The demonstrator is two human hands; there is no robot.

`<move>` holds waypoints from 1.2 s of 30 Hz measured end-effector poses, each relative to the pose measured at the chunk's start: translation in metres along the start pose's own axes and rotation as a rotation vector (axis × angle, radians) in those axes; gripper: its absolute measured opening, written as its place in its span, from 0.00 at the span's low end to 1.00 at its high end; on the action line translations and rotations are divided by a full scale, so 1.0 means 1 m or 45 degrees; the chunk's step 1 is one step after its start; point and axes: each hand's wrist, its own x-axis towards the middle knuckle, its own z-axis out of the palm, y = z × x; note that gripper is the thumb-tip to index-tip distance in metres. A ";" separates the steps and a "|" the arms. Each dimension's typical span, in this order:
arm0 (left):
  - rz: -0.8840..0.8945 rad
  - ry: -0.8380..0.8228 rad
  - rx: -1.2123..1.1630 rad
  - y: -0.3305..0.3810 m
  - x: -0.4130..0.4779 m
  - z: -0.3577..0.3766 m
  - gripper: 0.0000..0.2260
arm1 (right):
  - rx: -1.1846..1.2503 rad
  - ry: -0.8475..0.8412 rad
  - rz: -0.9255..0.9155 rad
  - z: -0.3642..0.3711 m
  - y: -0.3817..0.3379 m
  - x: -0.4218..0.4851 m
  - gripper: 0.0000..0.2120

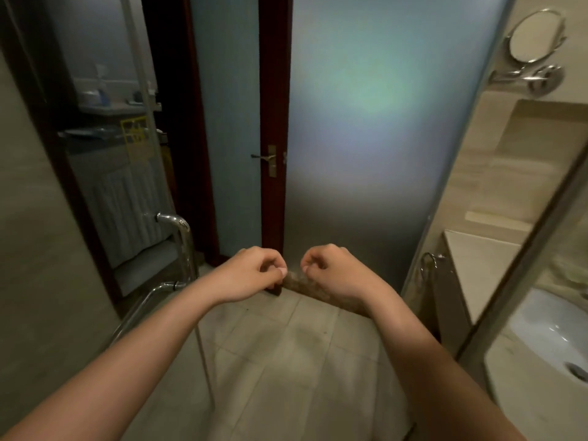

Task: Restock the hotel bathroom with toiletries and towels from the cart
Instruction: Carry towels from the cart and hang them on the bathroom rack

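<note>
Lower right, white sink basin [541, 329]. Centre of frame, left hand [251, 273] and right hand [337, 272] near each other but not touching, fingers curled into fists, clutching nothing visible. Farther off, upper left behind glass, cart [117, 109] with blurred supplies on top and a yellow sign [135, 135], lettering unreadable.

A tall frosted glass door [381, 122] fills the middle of the view. Its dark red wooden frame [274, 90] runs down its left edge, and a metal lever handle [263, 157] sits on that frame about halfway up. At the door's foot lies a brown stone threshold [302, 283], with pale floor tiles [286, 361] spreading out in front of it. Left of the door stands a clear glass panel [133, 192] carrying a chrome pull bar [182, 237]. Right of the door a round mirror [534, 35] hangs on a swing arm, above a beige surface [477, 265] and a white sink [547, 329].
</note>
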 end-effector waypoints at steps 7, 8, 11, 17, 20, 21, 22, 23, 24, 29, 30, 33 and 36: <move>-0.078 0.079 -0.036 -0.037 0.082 -0.019 0.06 | 0.169 0.077 0.097 -0.002 0.032 0.098 0.11; -0.087 0.082 -0.039 -0.043 0.097 -0.021 0.06 | 0.206 0.096 0.125 -0.002 0.039 0.111 0.10; -0.072 0.081 -0.061 -0.063 0.156 -0.023 0.07 | 0.262 0.152 0.207 -0.004 0.060 0.159 0.09; -0.020 -0.096 -0.057 -0.103 0.314 -0.031 0.05 | 0.223 0.424 0.373 -0.028 0.107 0.276 0.07; 0.026 -0.138 -0.030 -0.119 0.387 -0.052 0.05 | 0.128 0.423 0.439 -0.050 0.124 0.341 0.07; 0.039 -0.154 -0.023 -0.123 0.408 -0.062 0.05 | 0.111 0.418 0.454 -0.058 0.127 0.362 0.07; 0.054 -0.168 -0.023 -0.127 0.428 -0.072 0.06 | 0.102 0.421 0.452 -0.065 0.130 0.382 0.07; 0.069 -0.178 -0.031 -0.131 0.446 -0.082 0.06 | 0.094 0.429 0.435 -0.071 0.133 0.400 0.07; 0.073 -0.181 -0.042 -0.135 0.463 -0.091 0.07 | 0.088 0.438 0.412 -0.077 0.136 0.416 0.07; 0.073 -0.142 -0.053 -0.167 0.530 -0.126 0.08 | 0.054 0.375 0.301 -0.087 0.141 0.492 0.05; 0.058 -0.139 -0.035 -0.178 0.541 -0.130 0.09 | 0.013 0.339 0.287 -0.085 0.142 0.510 0.07; -0.014 -0.148 -0.004 -0.215 0.571 -0.144 0.09 | -0.107 0.218 0.237 -0.078 0.141 0.564 0.09; -0.092 -0.111 -0.064 -0.254 0.598 -0.169 0.07 | -0.111 0.099 0.077 -0.068 0.143 0.623 0.07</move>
